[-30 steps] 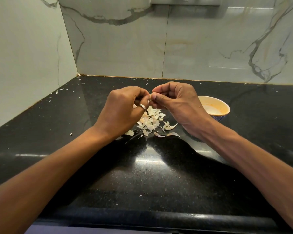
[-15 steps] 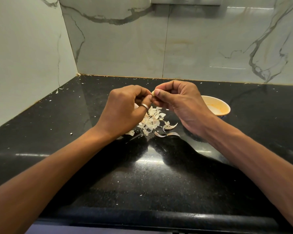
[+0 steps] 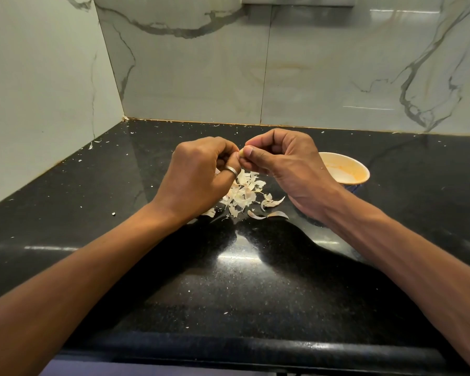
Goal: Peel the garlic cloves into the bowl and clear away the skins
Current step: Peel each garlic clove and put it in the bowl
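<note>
Gripping one clove (image 3: 241, 151) with both hands, held up above the skins (image 3: 244, 192).
Pinching its pale tip with the right hand (image 3: 285, 164), thumb and forefinger closed on it, remaining fingers curled in. Meeting it with the left hand (image 3: 196, 177), fingers curled tight, tips against the same clove, too hidden to tell the exact hold; wearing a ring (image 3: 231, 170). Below, on the black counter (image 3: 228, 280), a loose heap of skins with strays toward the bowl (image 3: 346, 169). Upright just behind the right wrist, partly hidden by it; unable to tell what lies inside.
</note>
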Demonstrator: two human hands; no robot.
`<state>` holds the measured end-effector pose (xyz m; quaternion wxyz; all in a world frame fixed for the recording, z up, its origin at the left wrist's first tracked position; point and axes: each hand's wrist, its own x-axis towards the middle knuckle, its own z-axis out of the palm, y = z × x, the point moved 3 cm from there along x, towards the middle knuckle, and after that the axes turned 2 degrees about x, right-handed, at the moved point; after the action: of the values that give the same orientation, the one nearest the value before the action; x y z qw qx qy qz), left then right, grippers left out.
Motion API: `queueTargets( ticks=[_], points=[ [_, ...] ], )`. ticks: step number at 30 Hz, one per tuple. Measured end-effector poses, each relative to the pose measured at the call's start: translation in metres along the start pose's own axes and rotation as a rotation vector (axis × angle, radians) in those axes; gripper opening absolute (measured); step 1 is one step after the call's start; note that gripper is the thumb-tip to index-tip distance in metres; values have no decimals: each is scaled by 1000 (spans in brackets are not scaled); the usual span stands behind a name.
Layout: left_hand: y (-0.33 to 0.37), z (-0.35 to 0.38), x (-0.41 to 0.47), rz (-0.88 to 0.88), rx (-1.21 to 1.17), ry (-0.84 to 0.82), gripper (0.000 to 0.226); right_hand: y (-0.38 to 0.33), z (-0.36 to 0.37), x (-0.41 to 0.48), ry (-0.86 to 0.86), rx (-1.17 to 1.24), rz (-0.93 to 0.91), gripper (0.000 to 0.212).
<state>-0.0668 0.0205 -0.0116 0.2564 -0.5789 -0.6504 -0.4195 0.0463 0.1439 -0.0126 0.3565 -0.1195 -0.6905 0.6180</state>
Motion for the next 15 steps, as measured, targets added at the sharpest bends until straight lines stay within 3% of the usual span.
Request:
queueTargets(
  ticks=[15],
  points=[
    [-1,-1,2,-100,-101,-17,10,1,0,2,-49,126,81,11]
  ],
)
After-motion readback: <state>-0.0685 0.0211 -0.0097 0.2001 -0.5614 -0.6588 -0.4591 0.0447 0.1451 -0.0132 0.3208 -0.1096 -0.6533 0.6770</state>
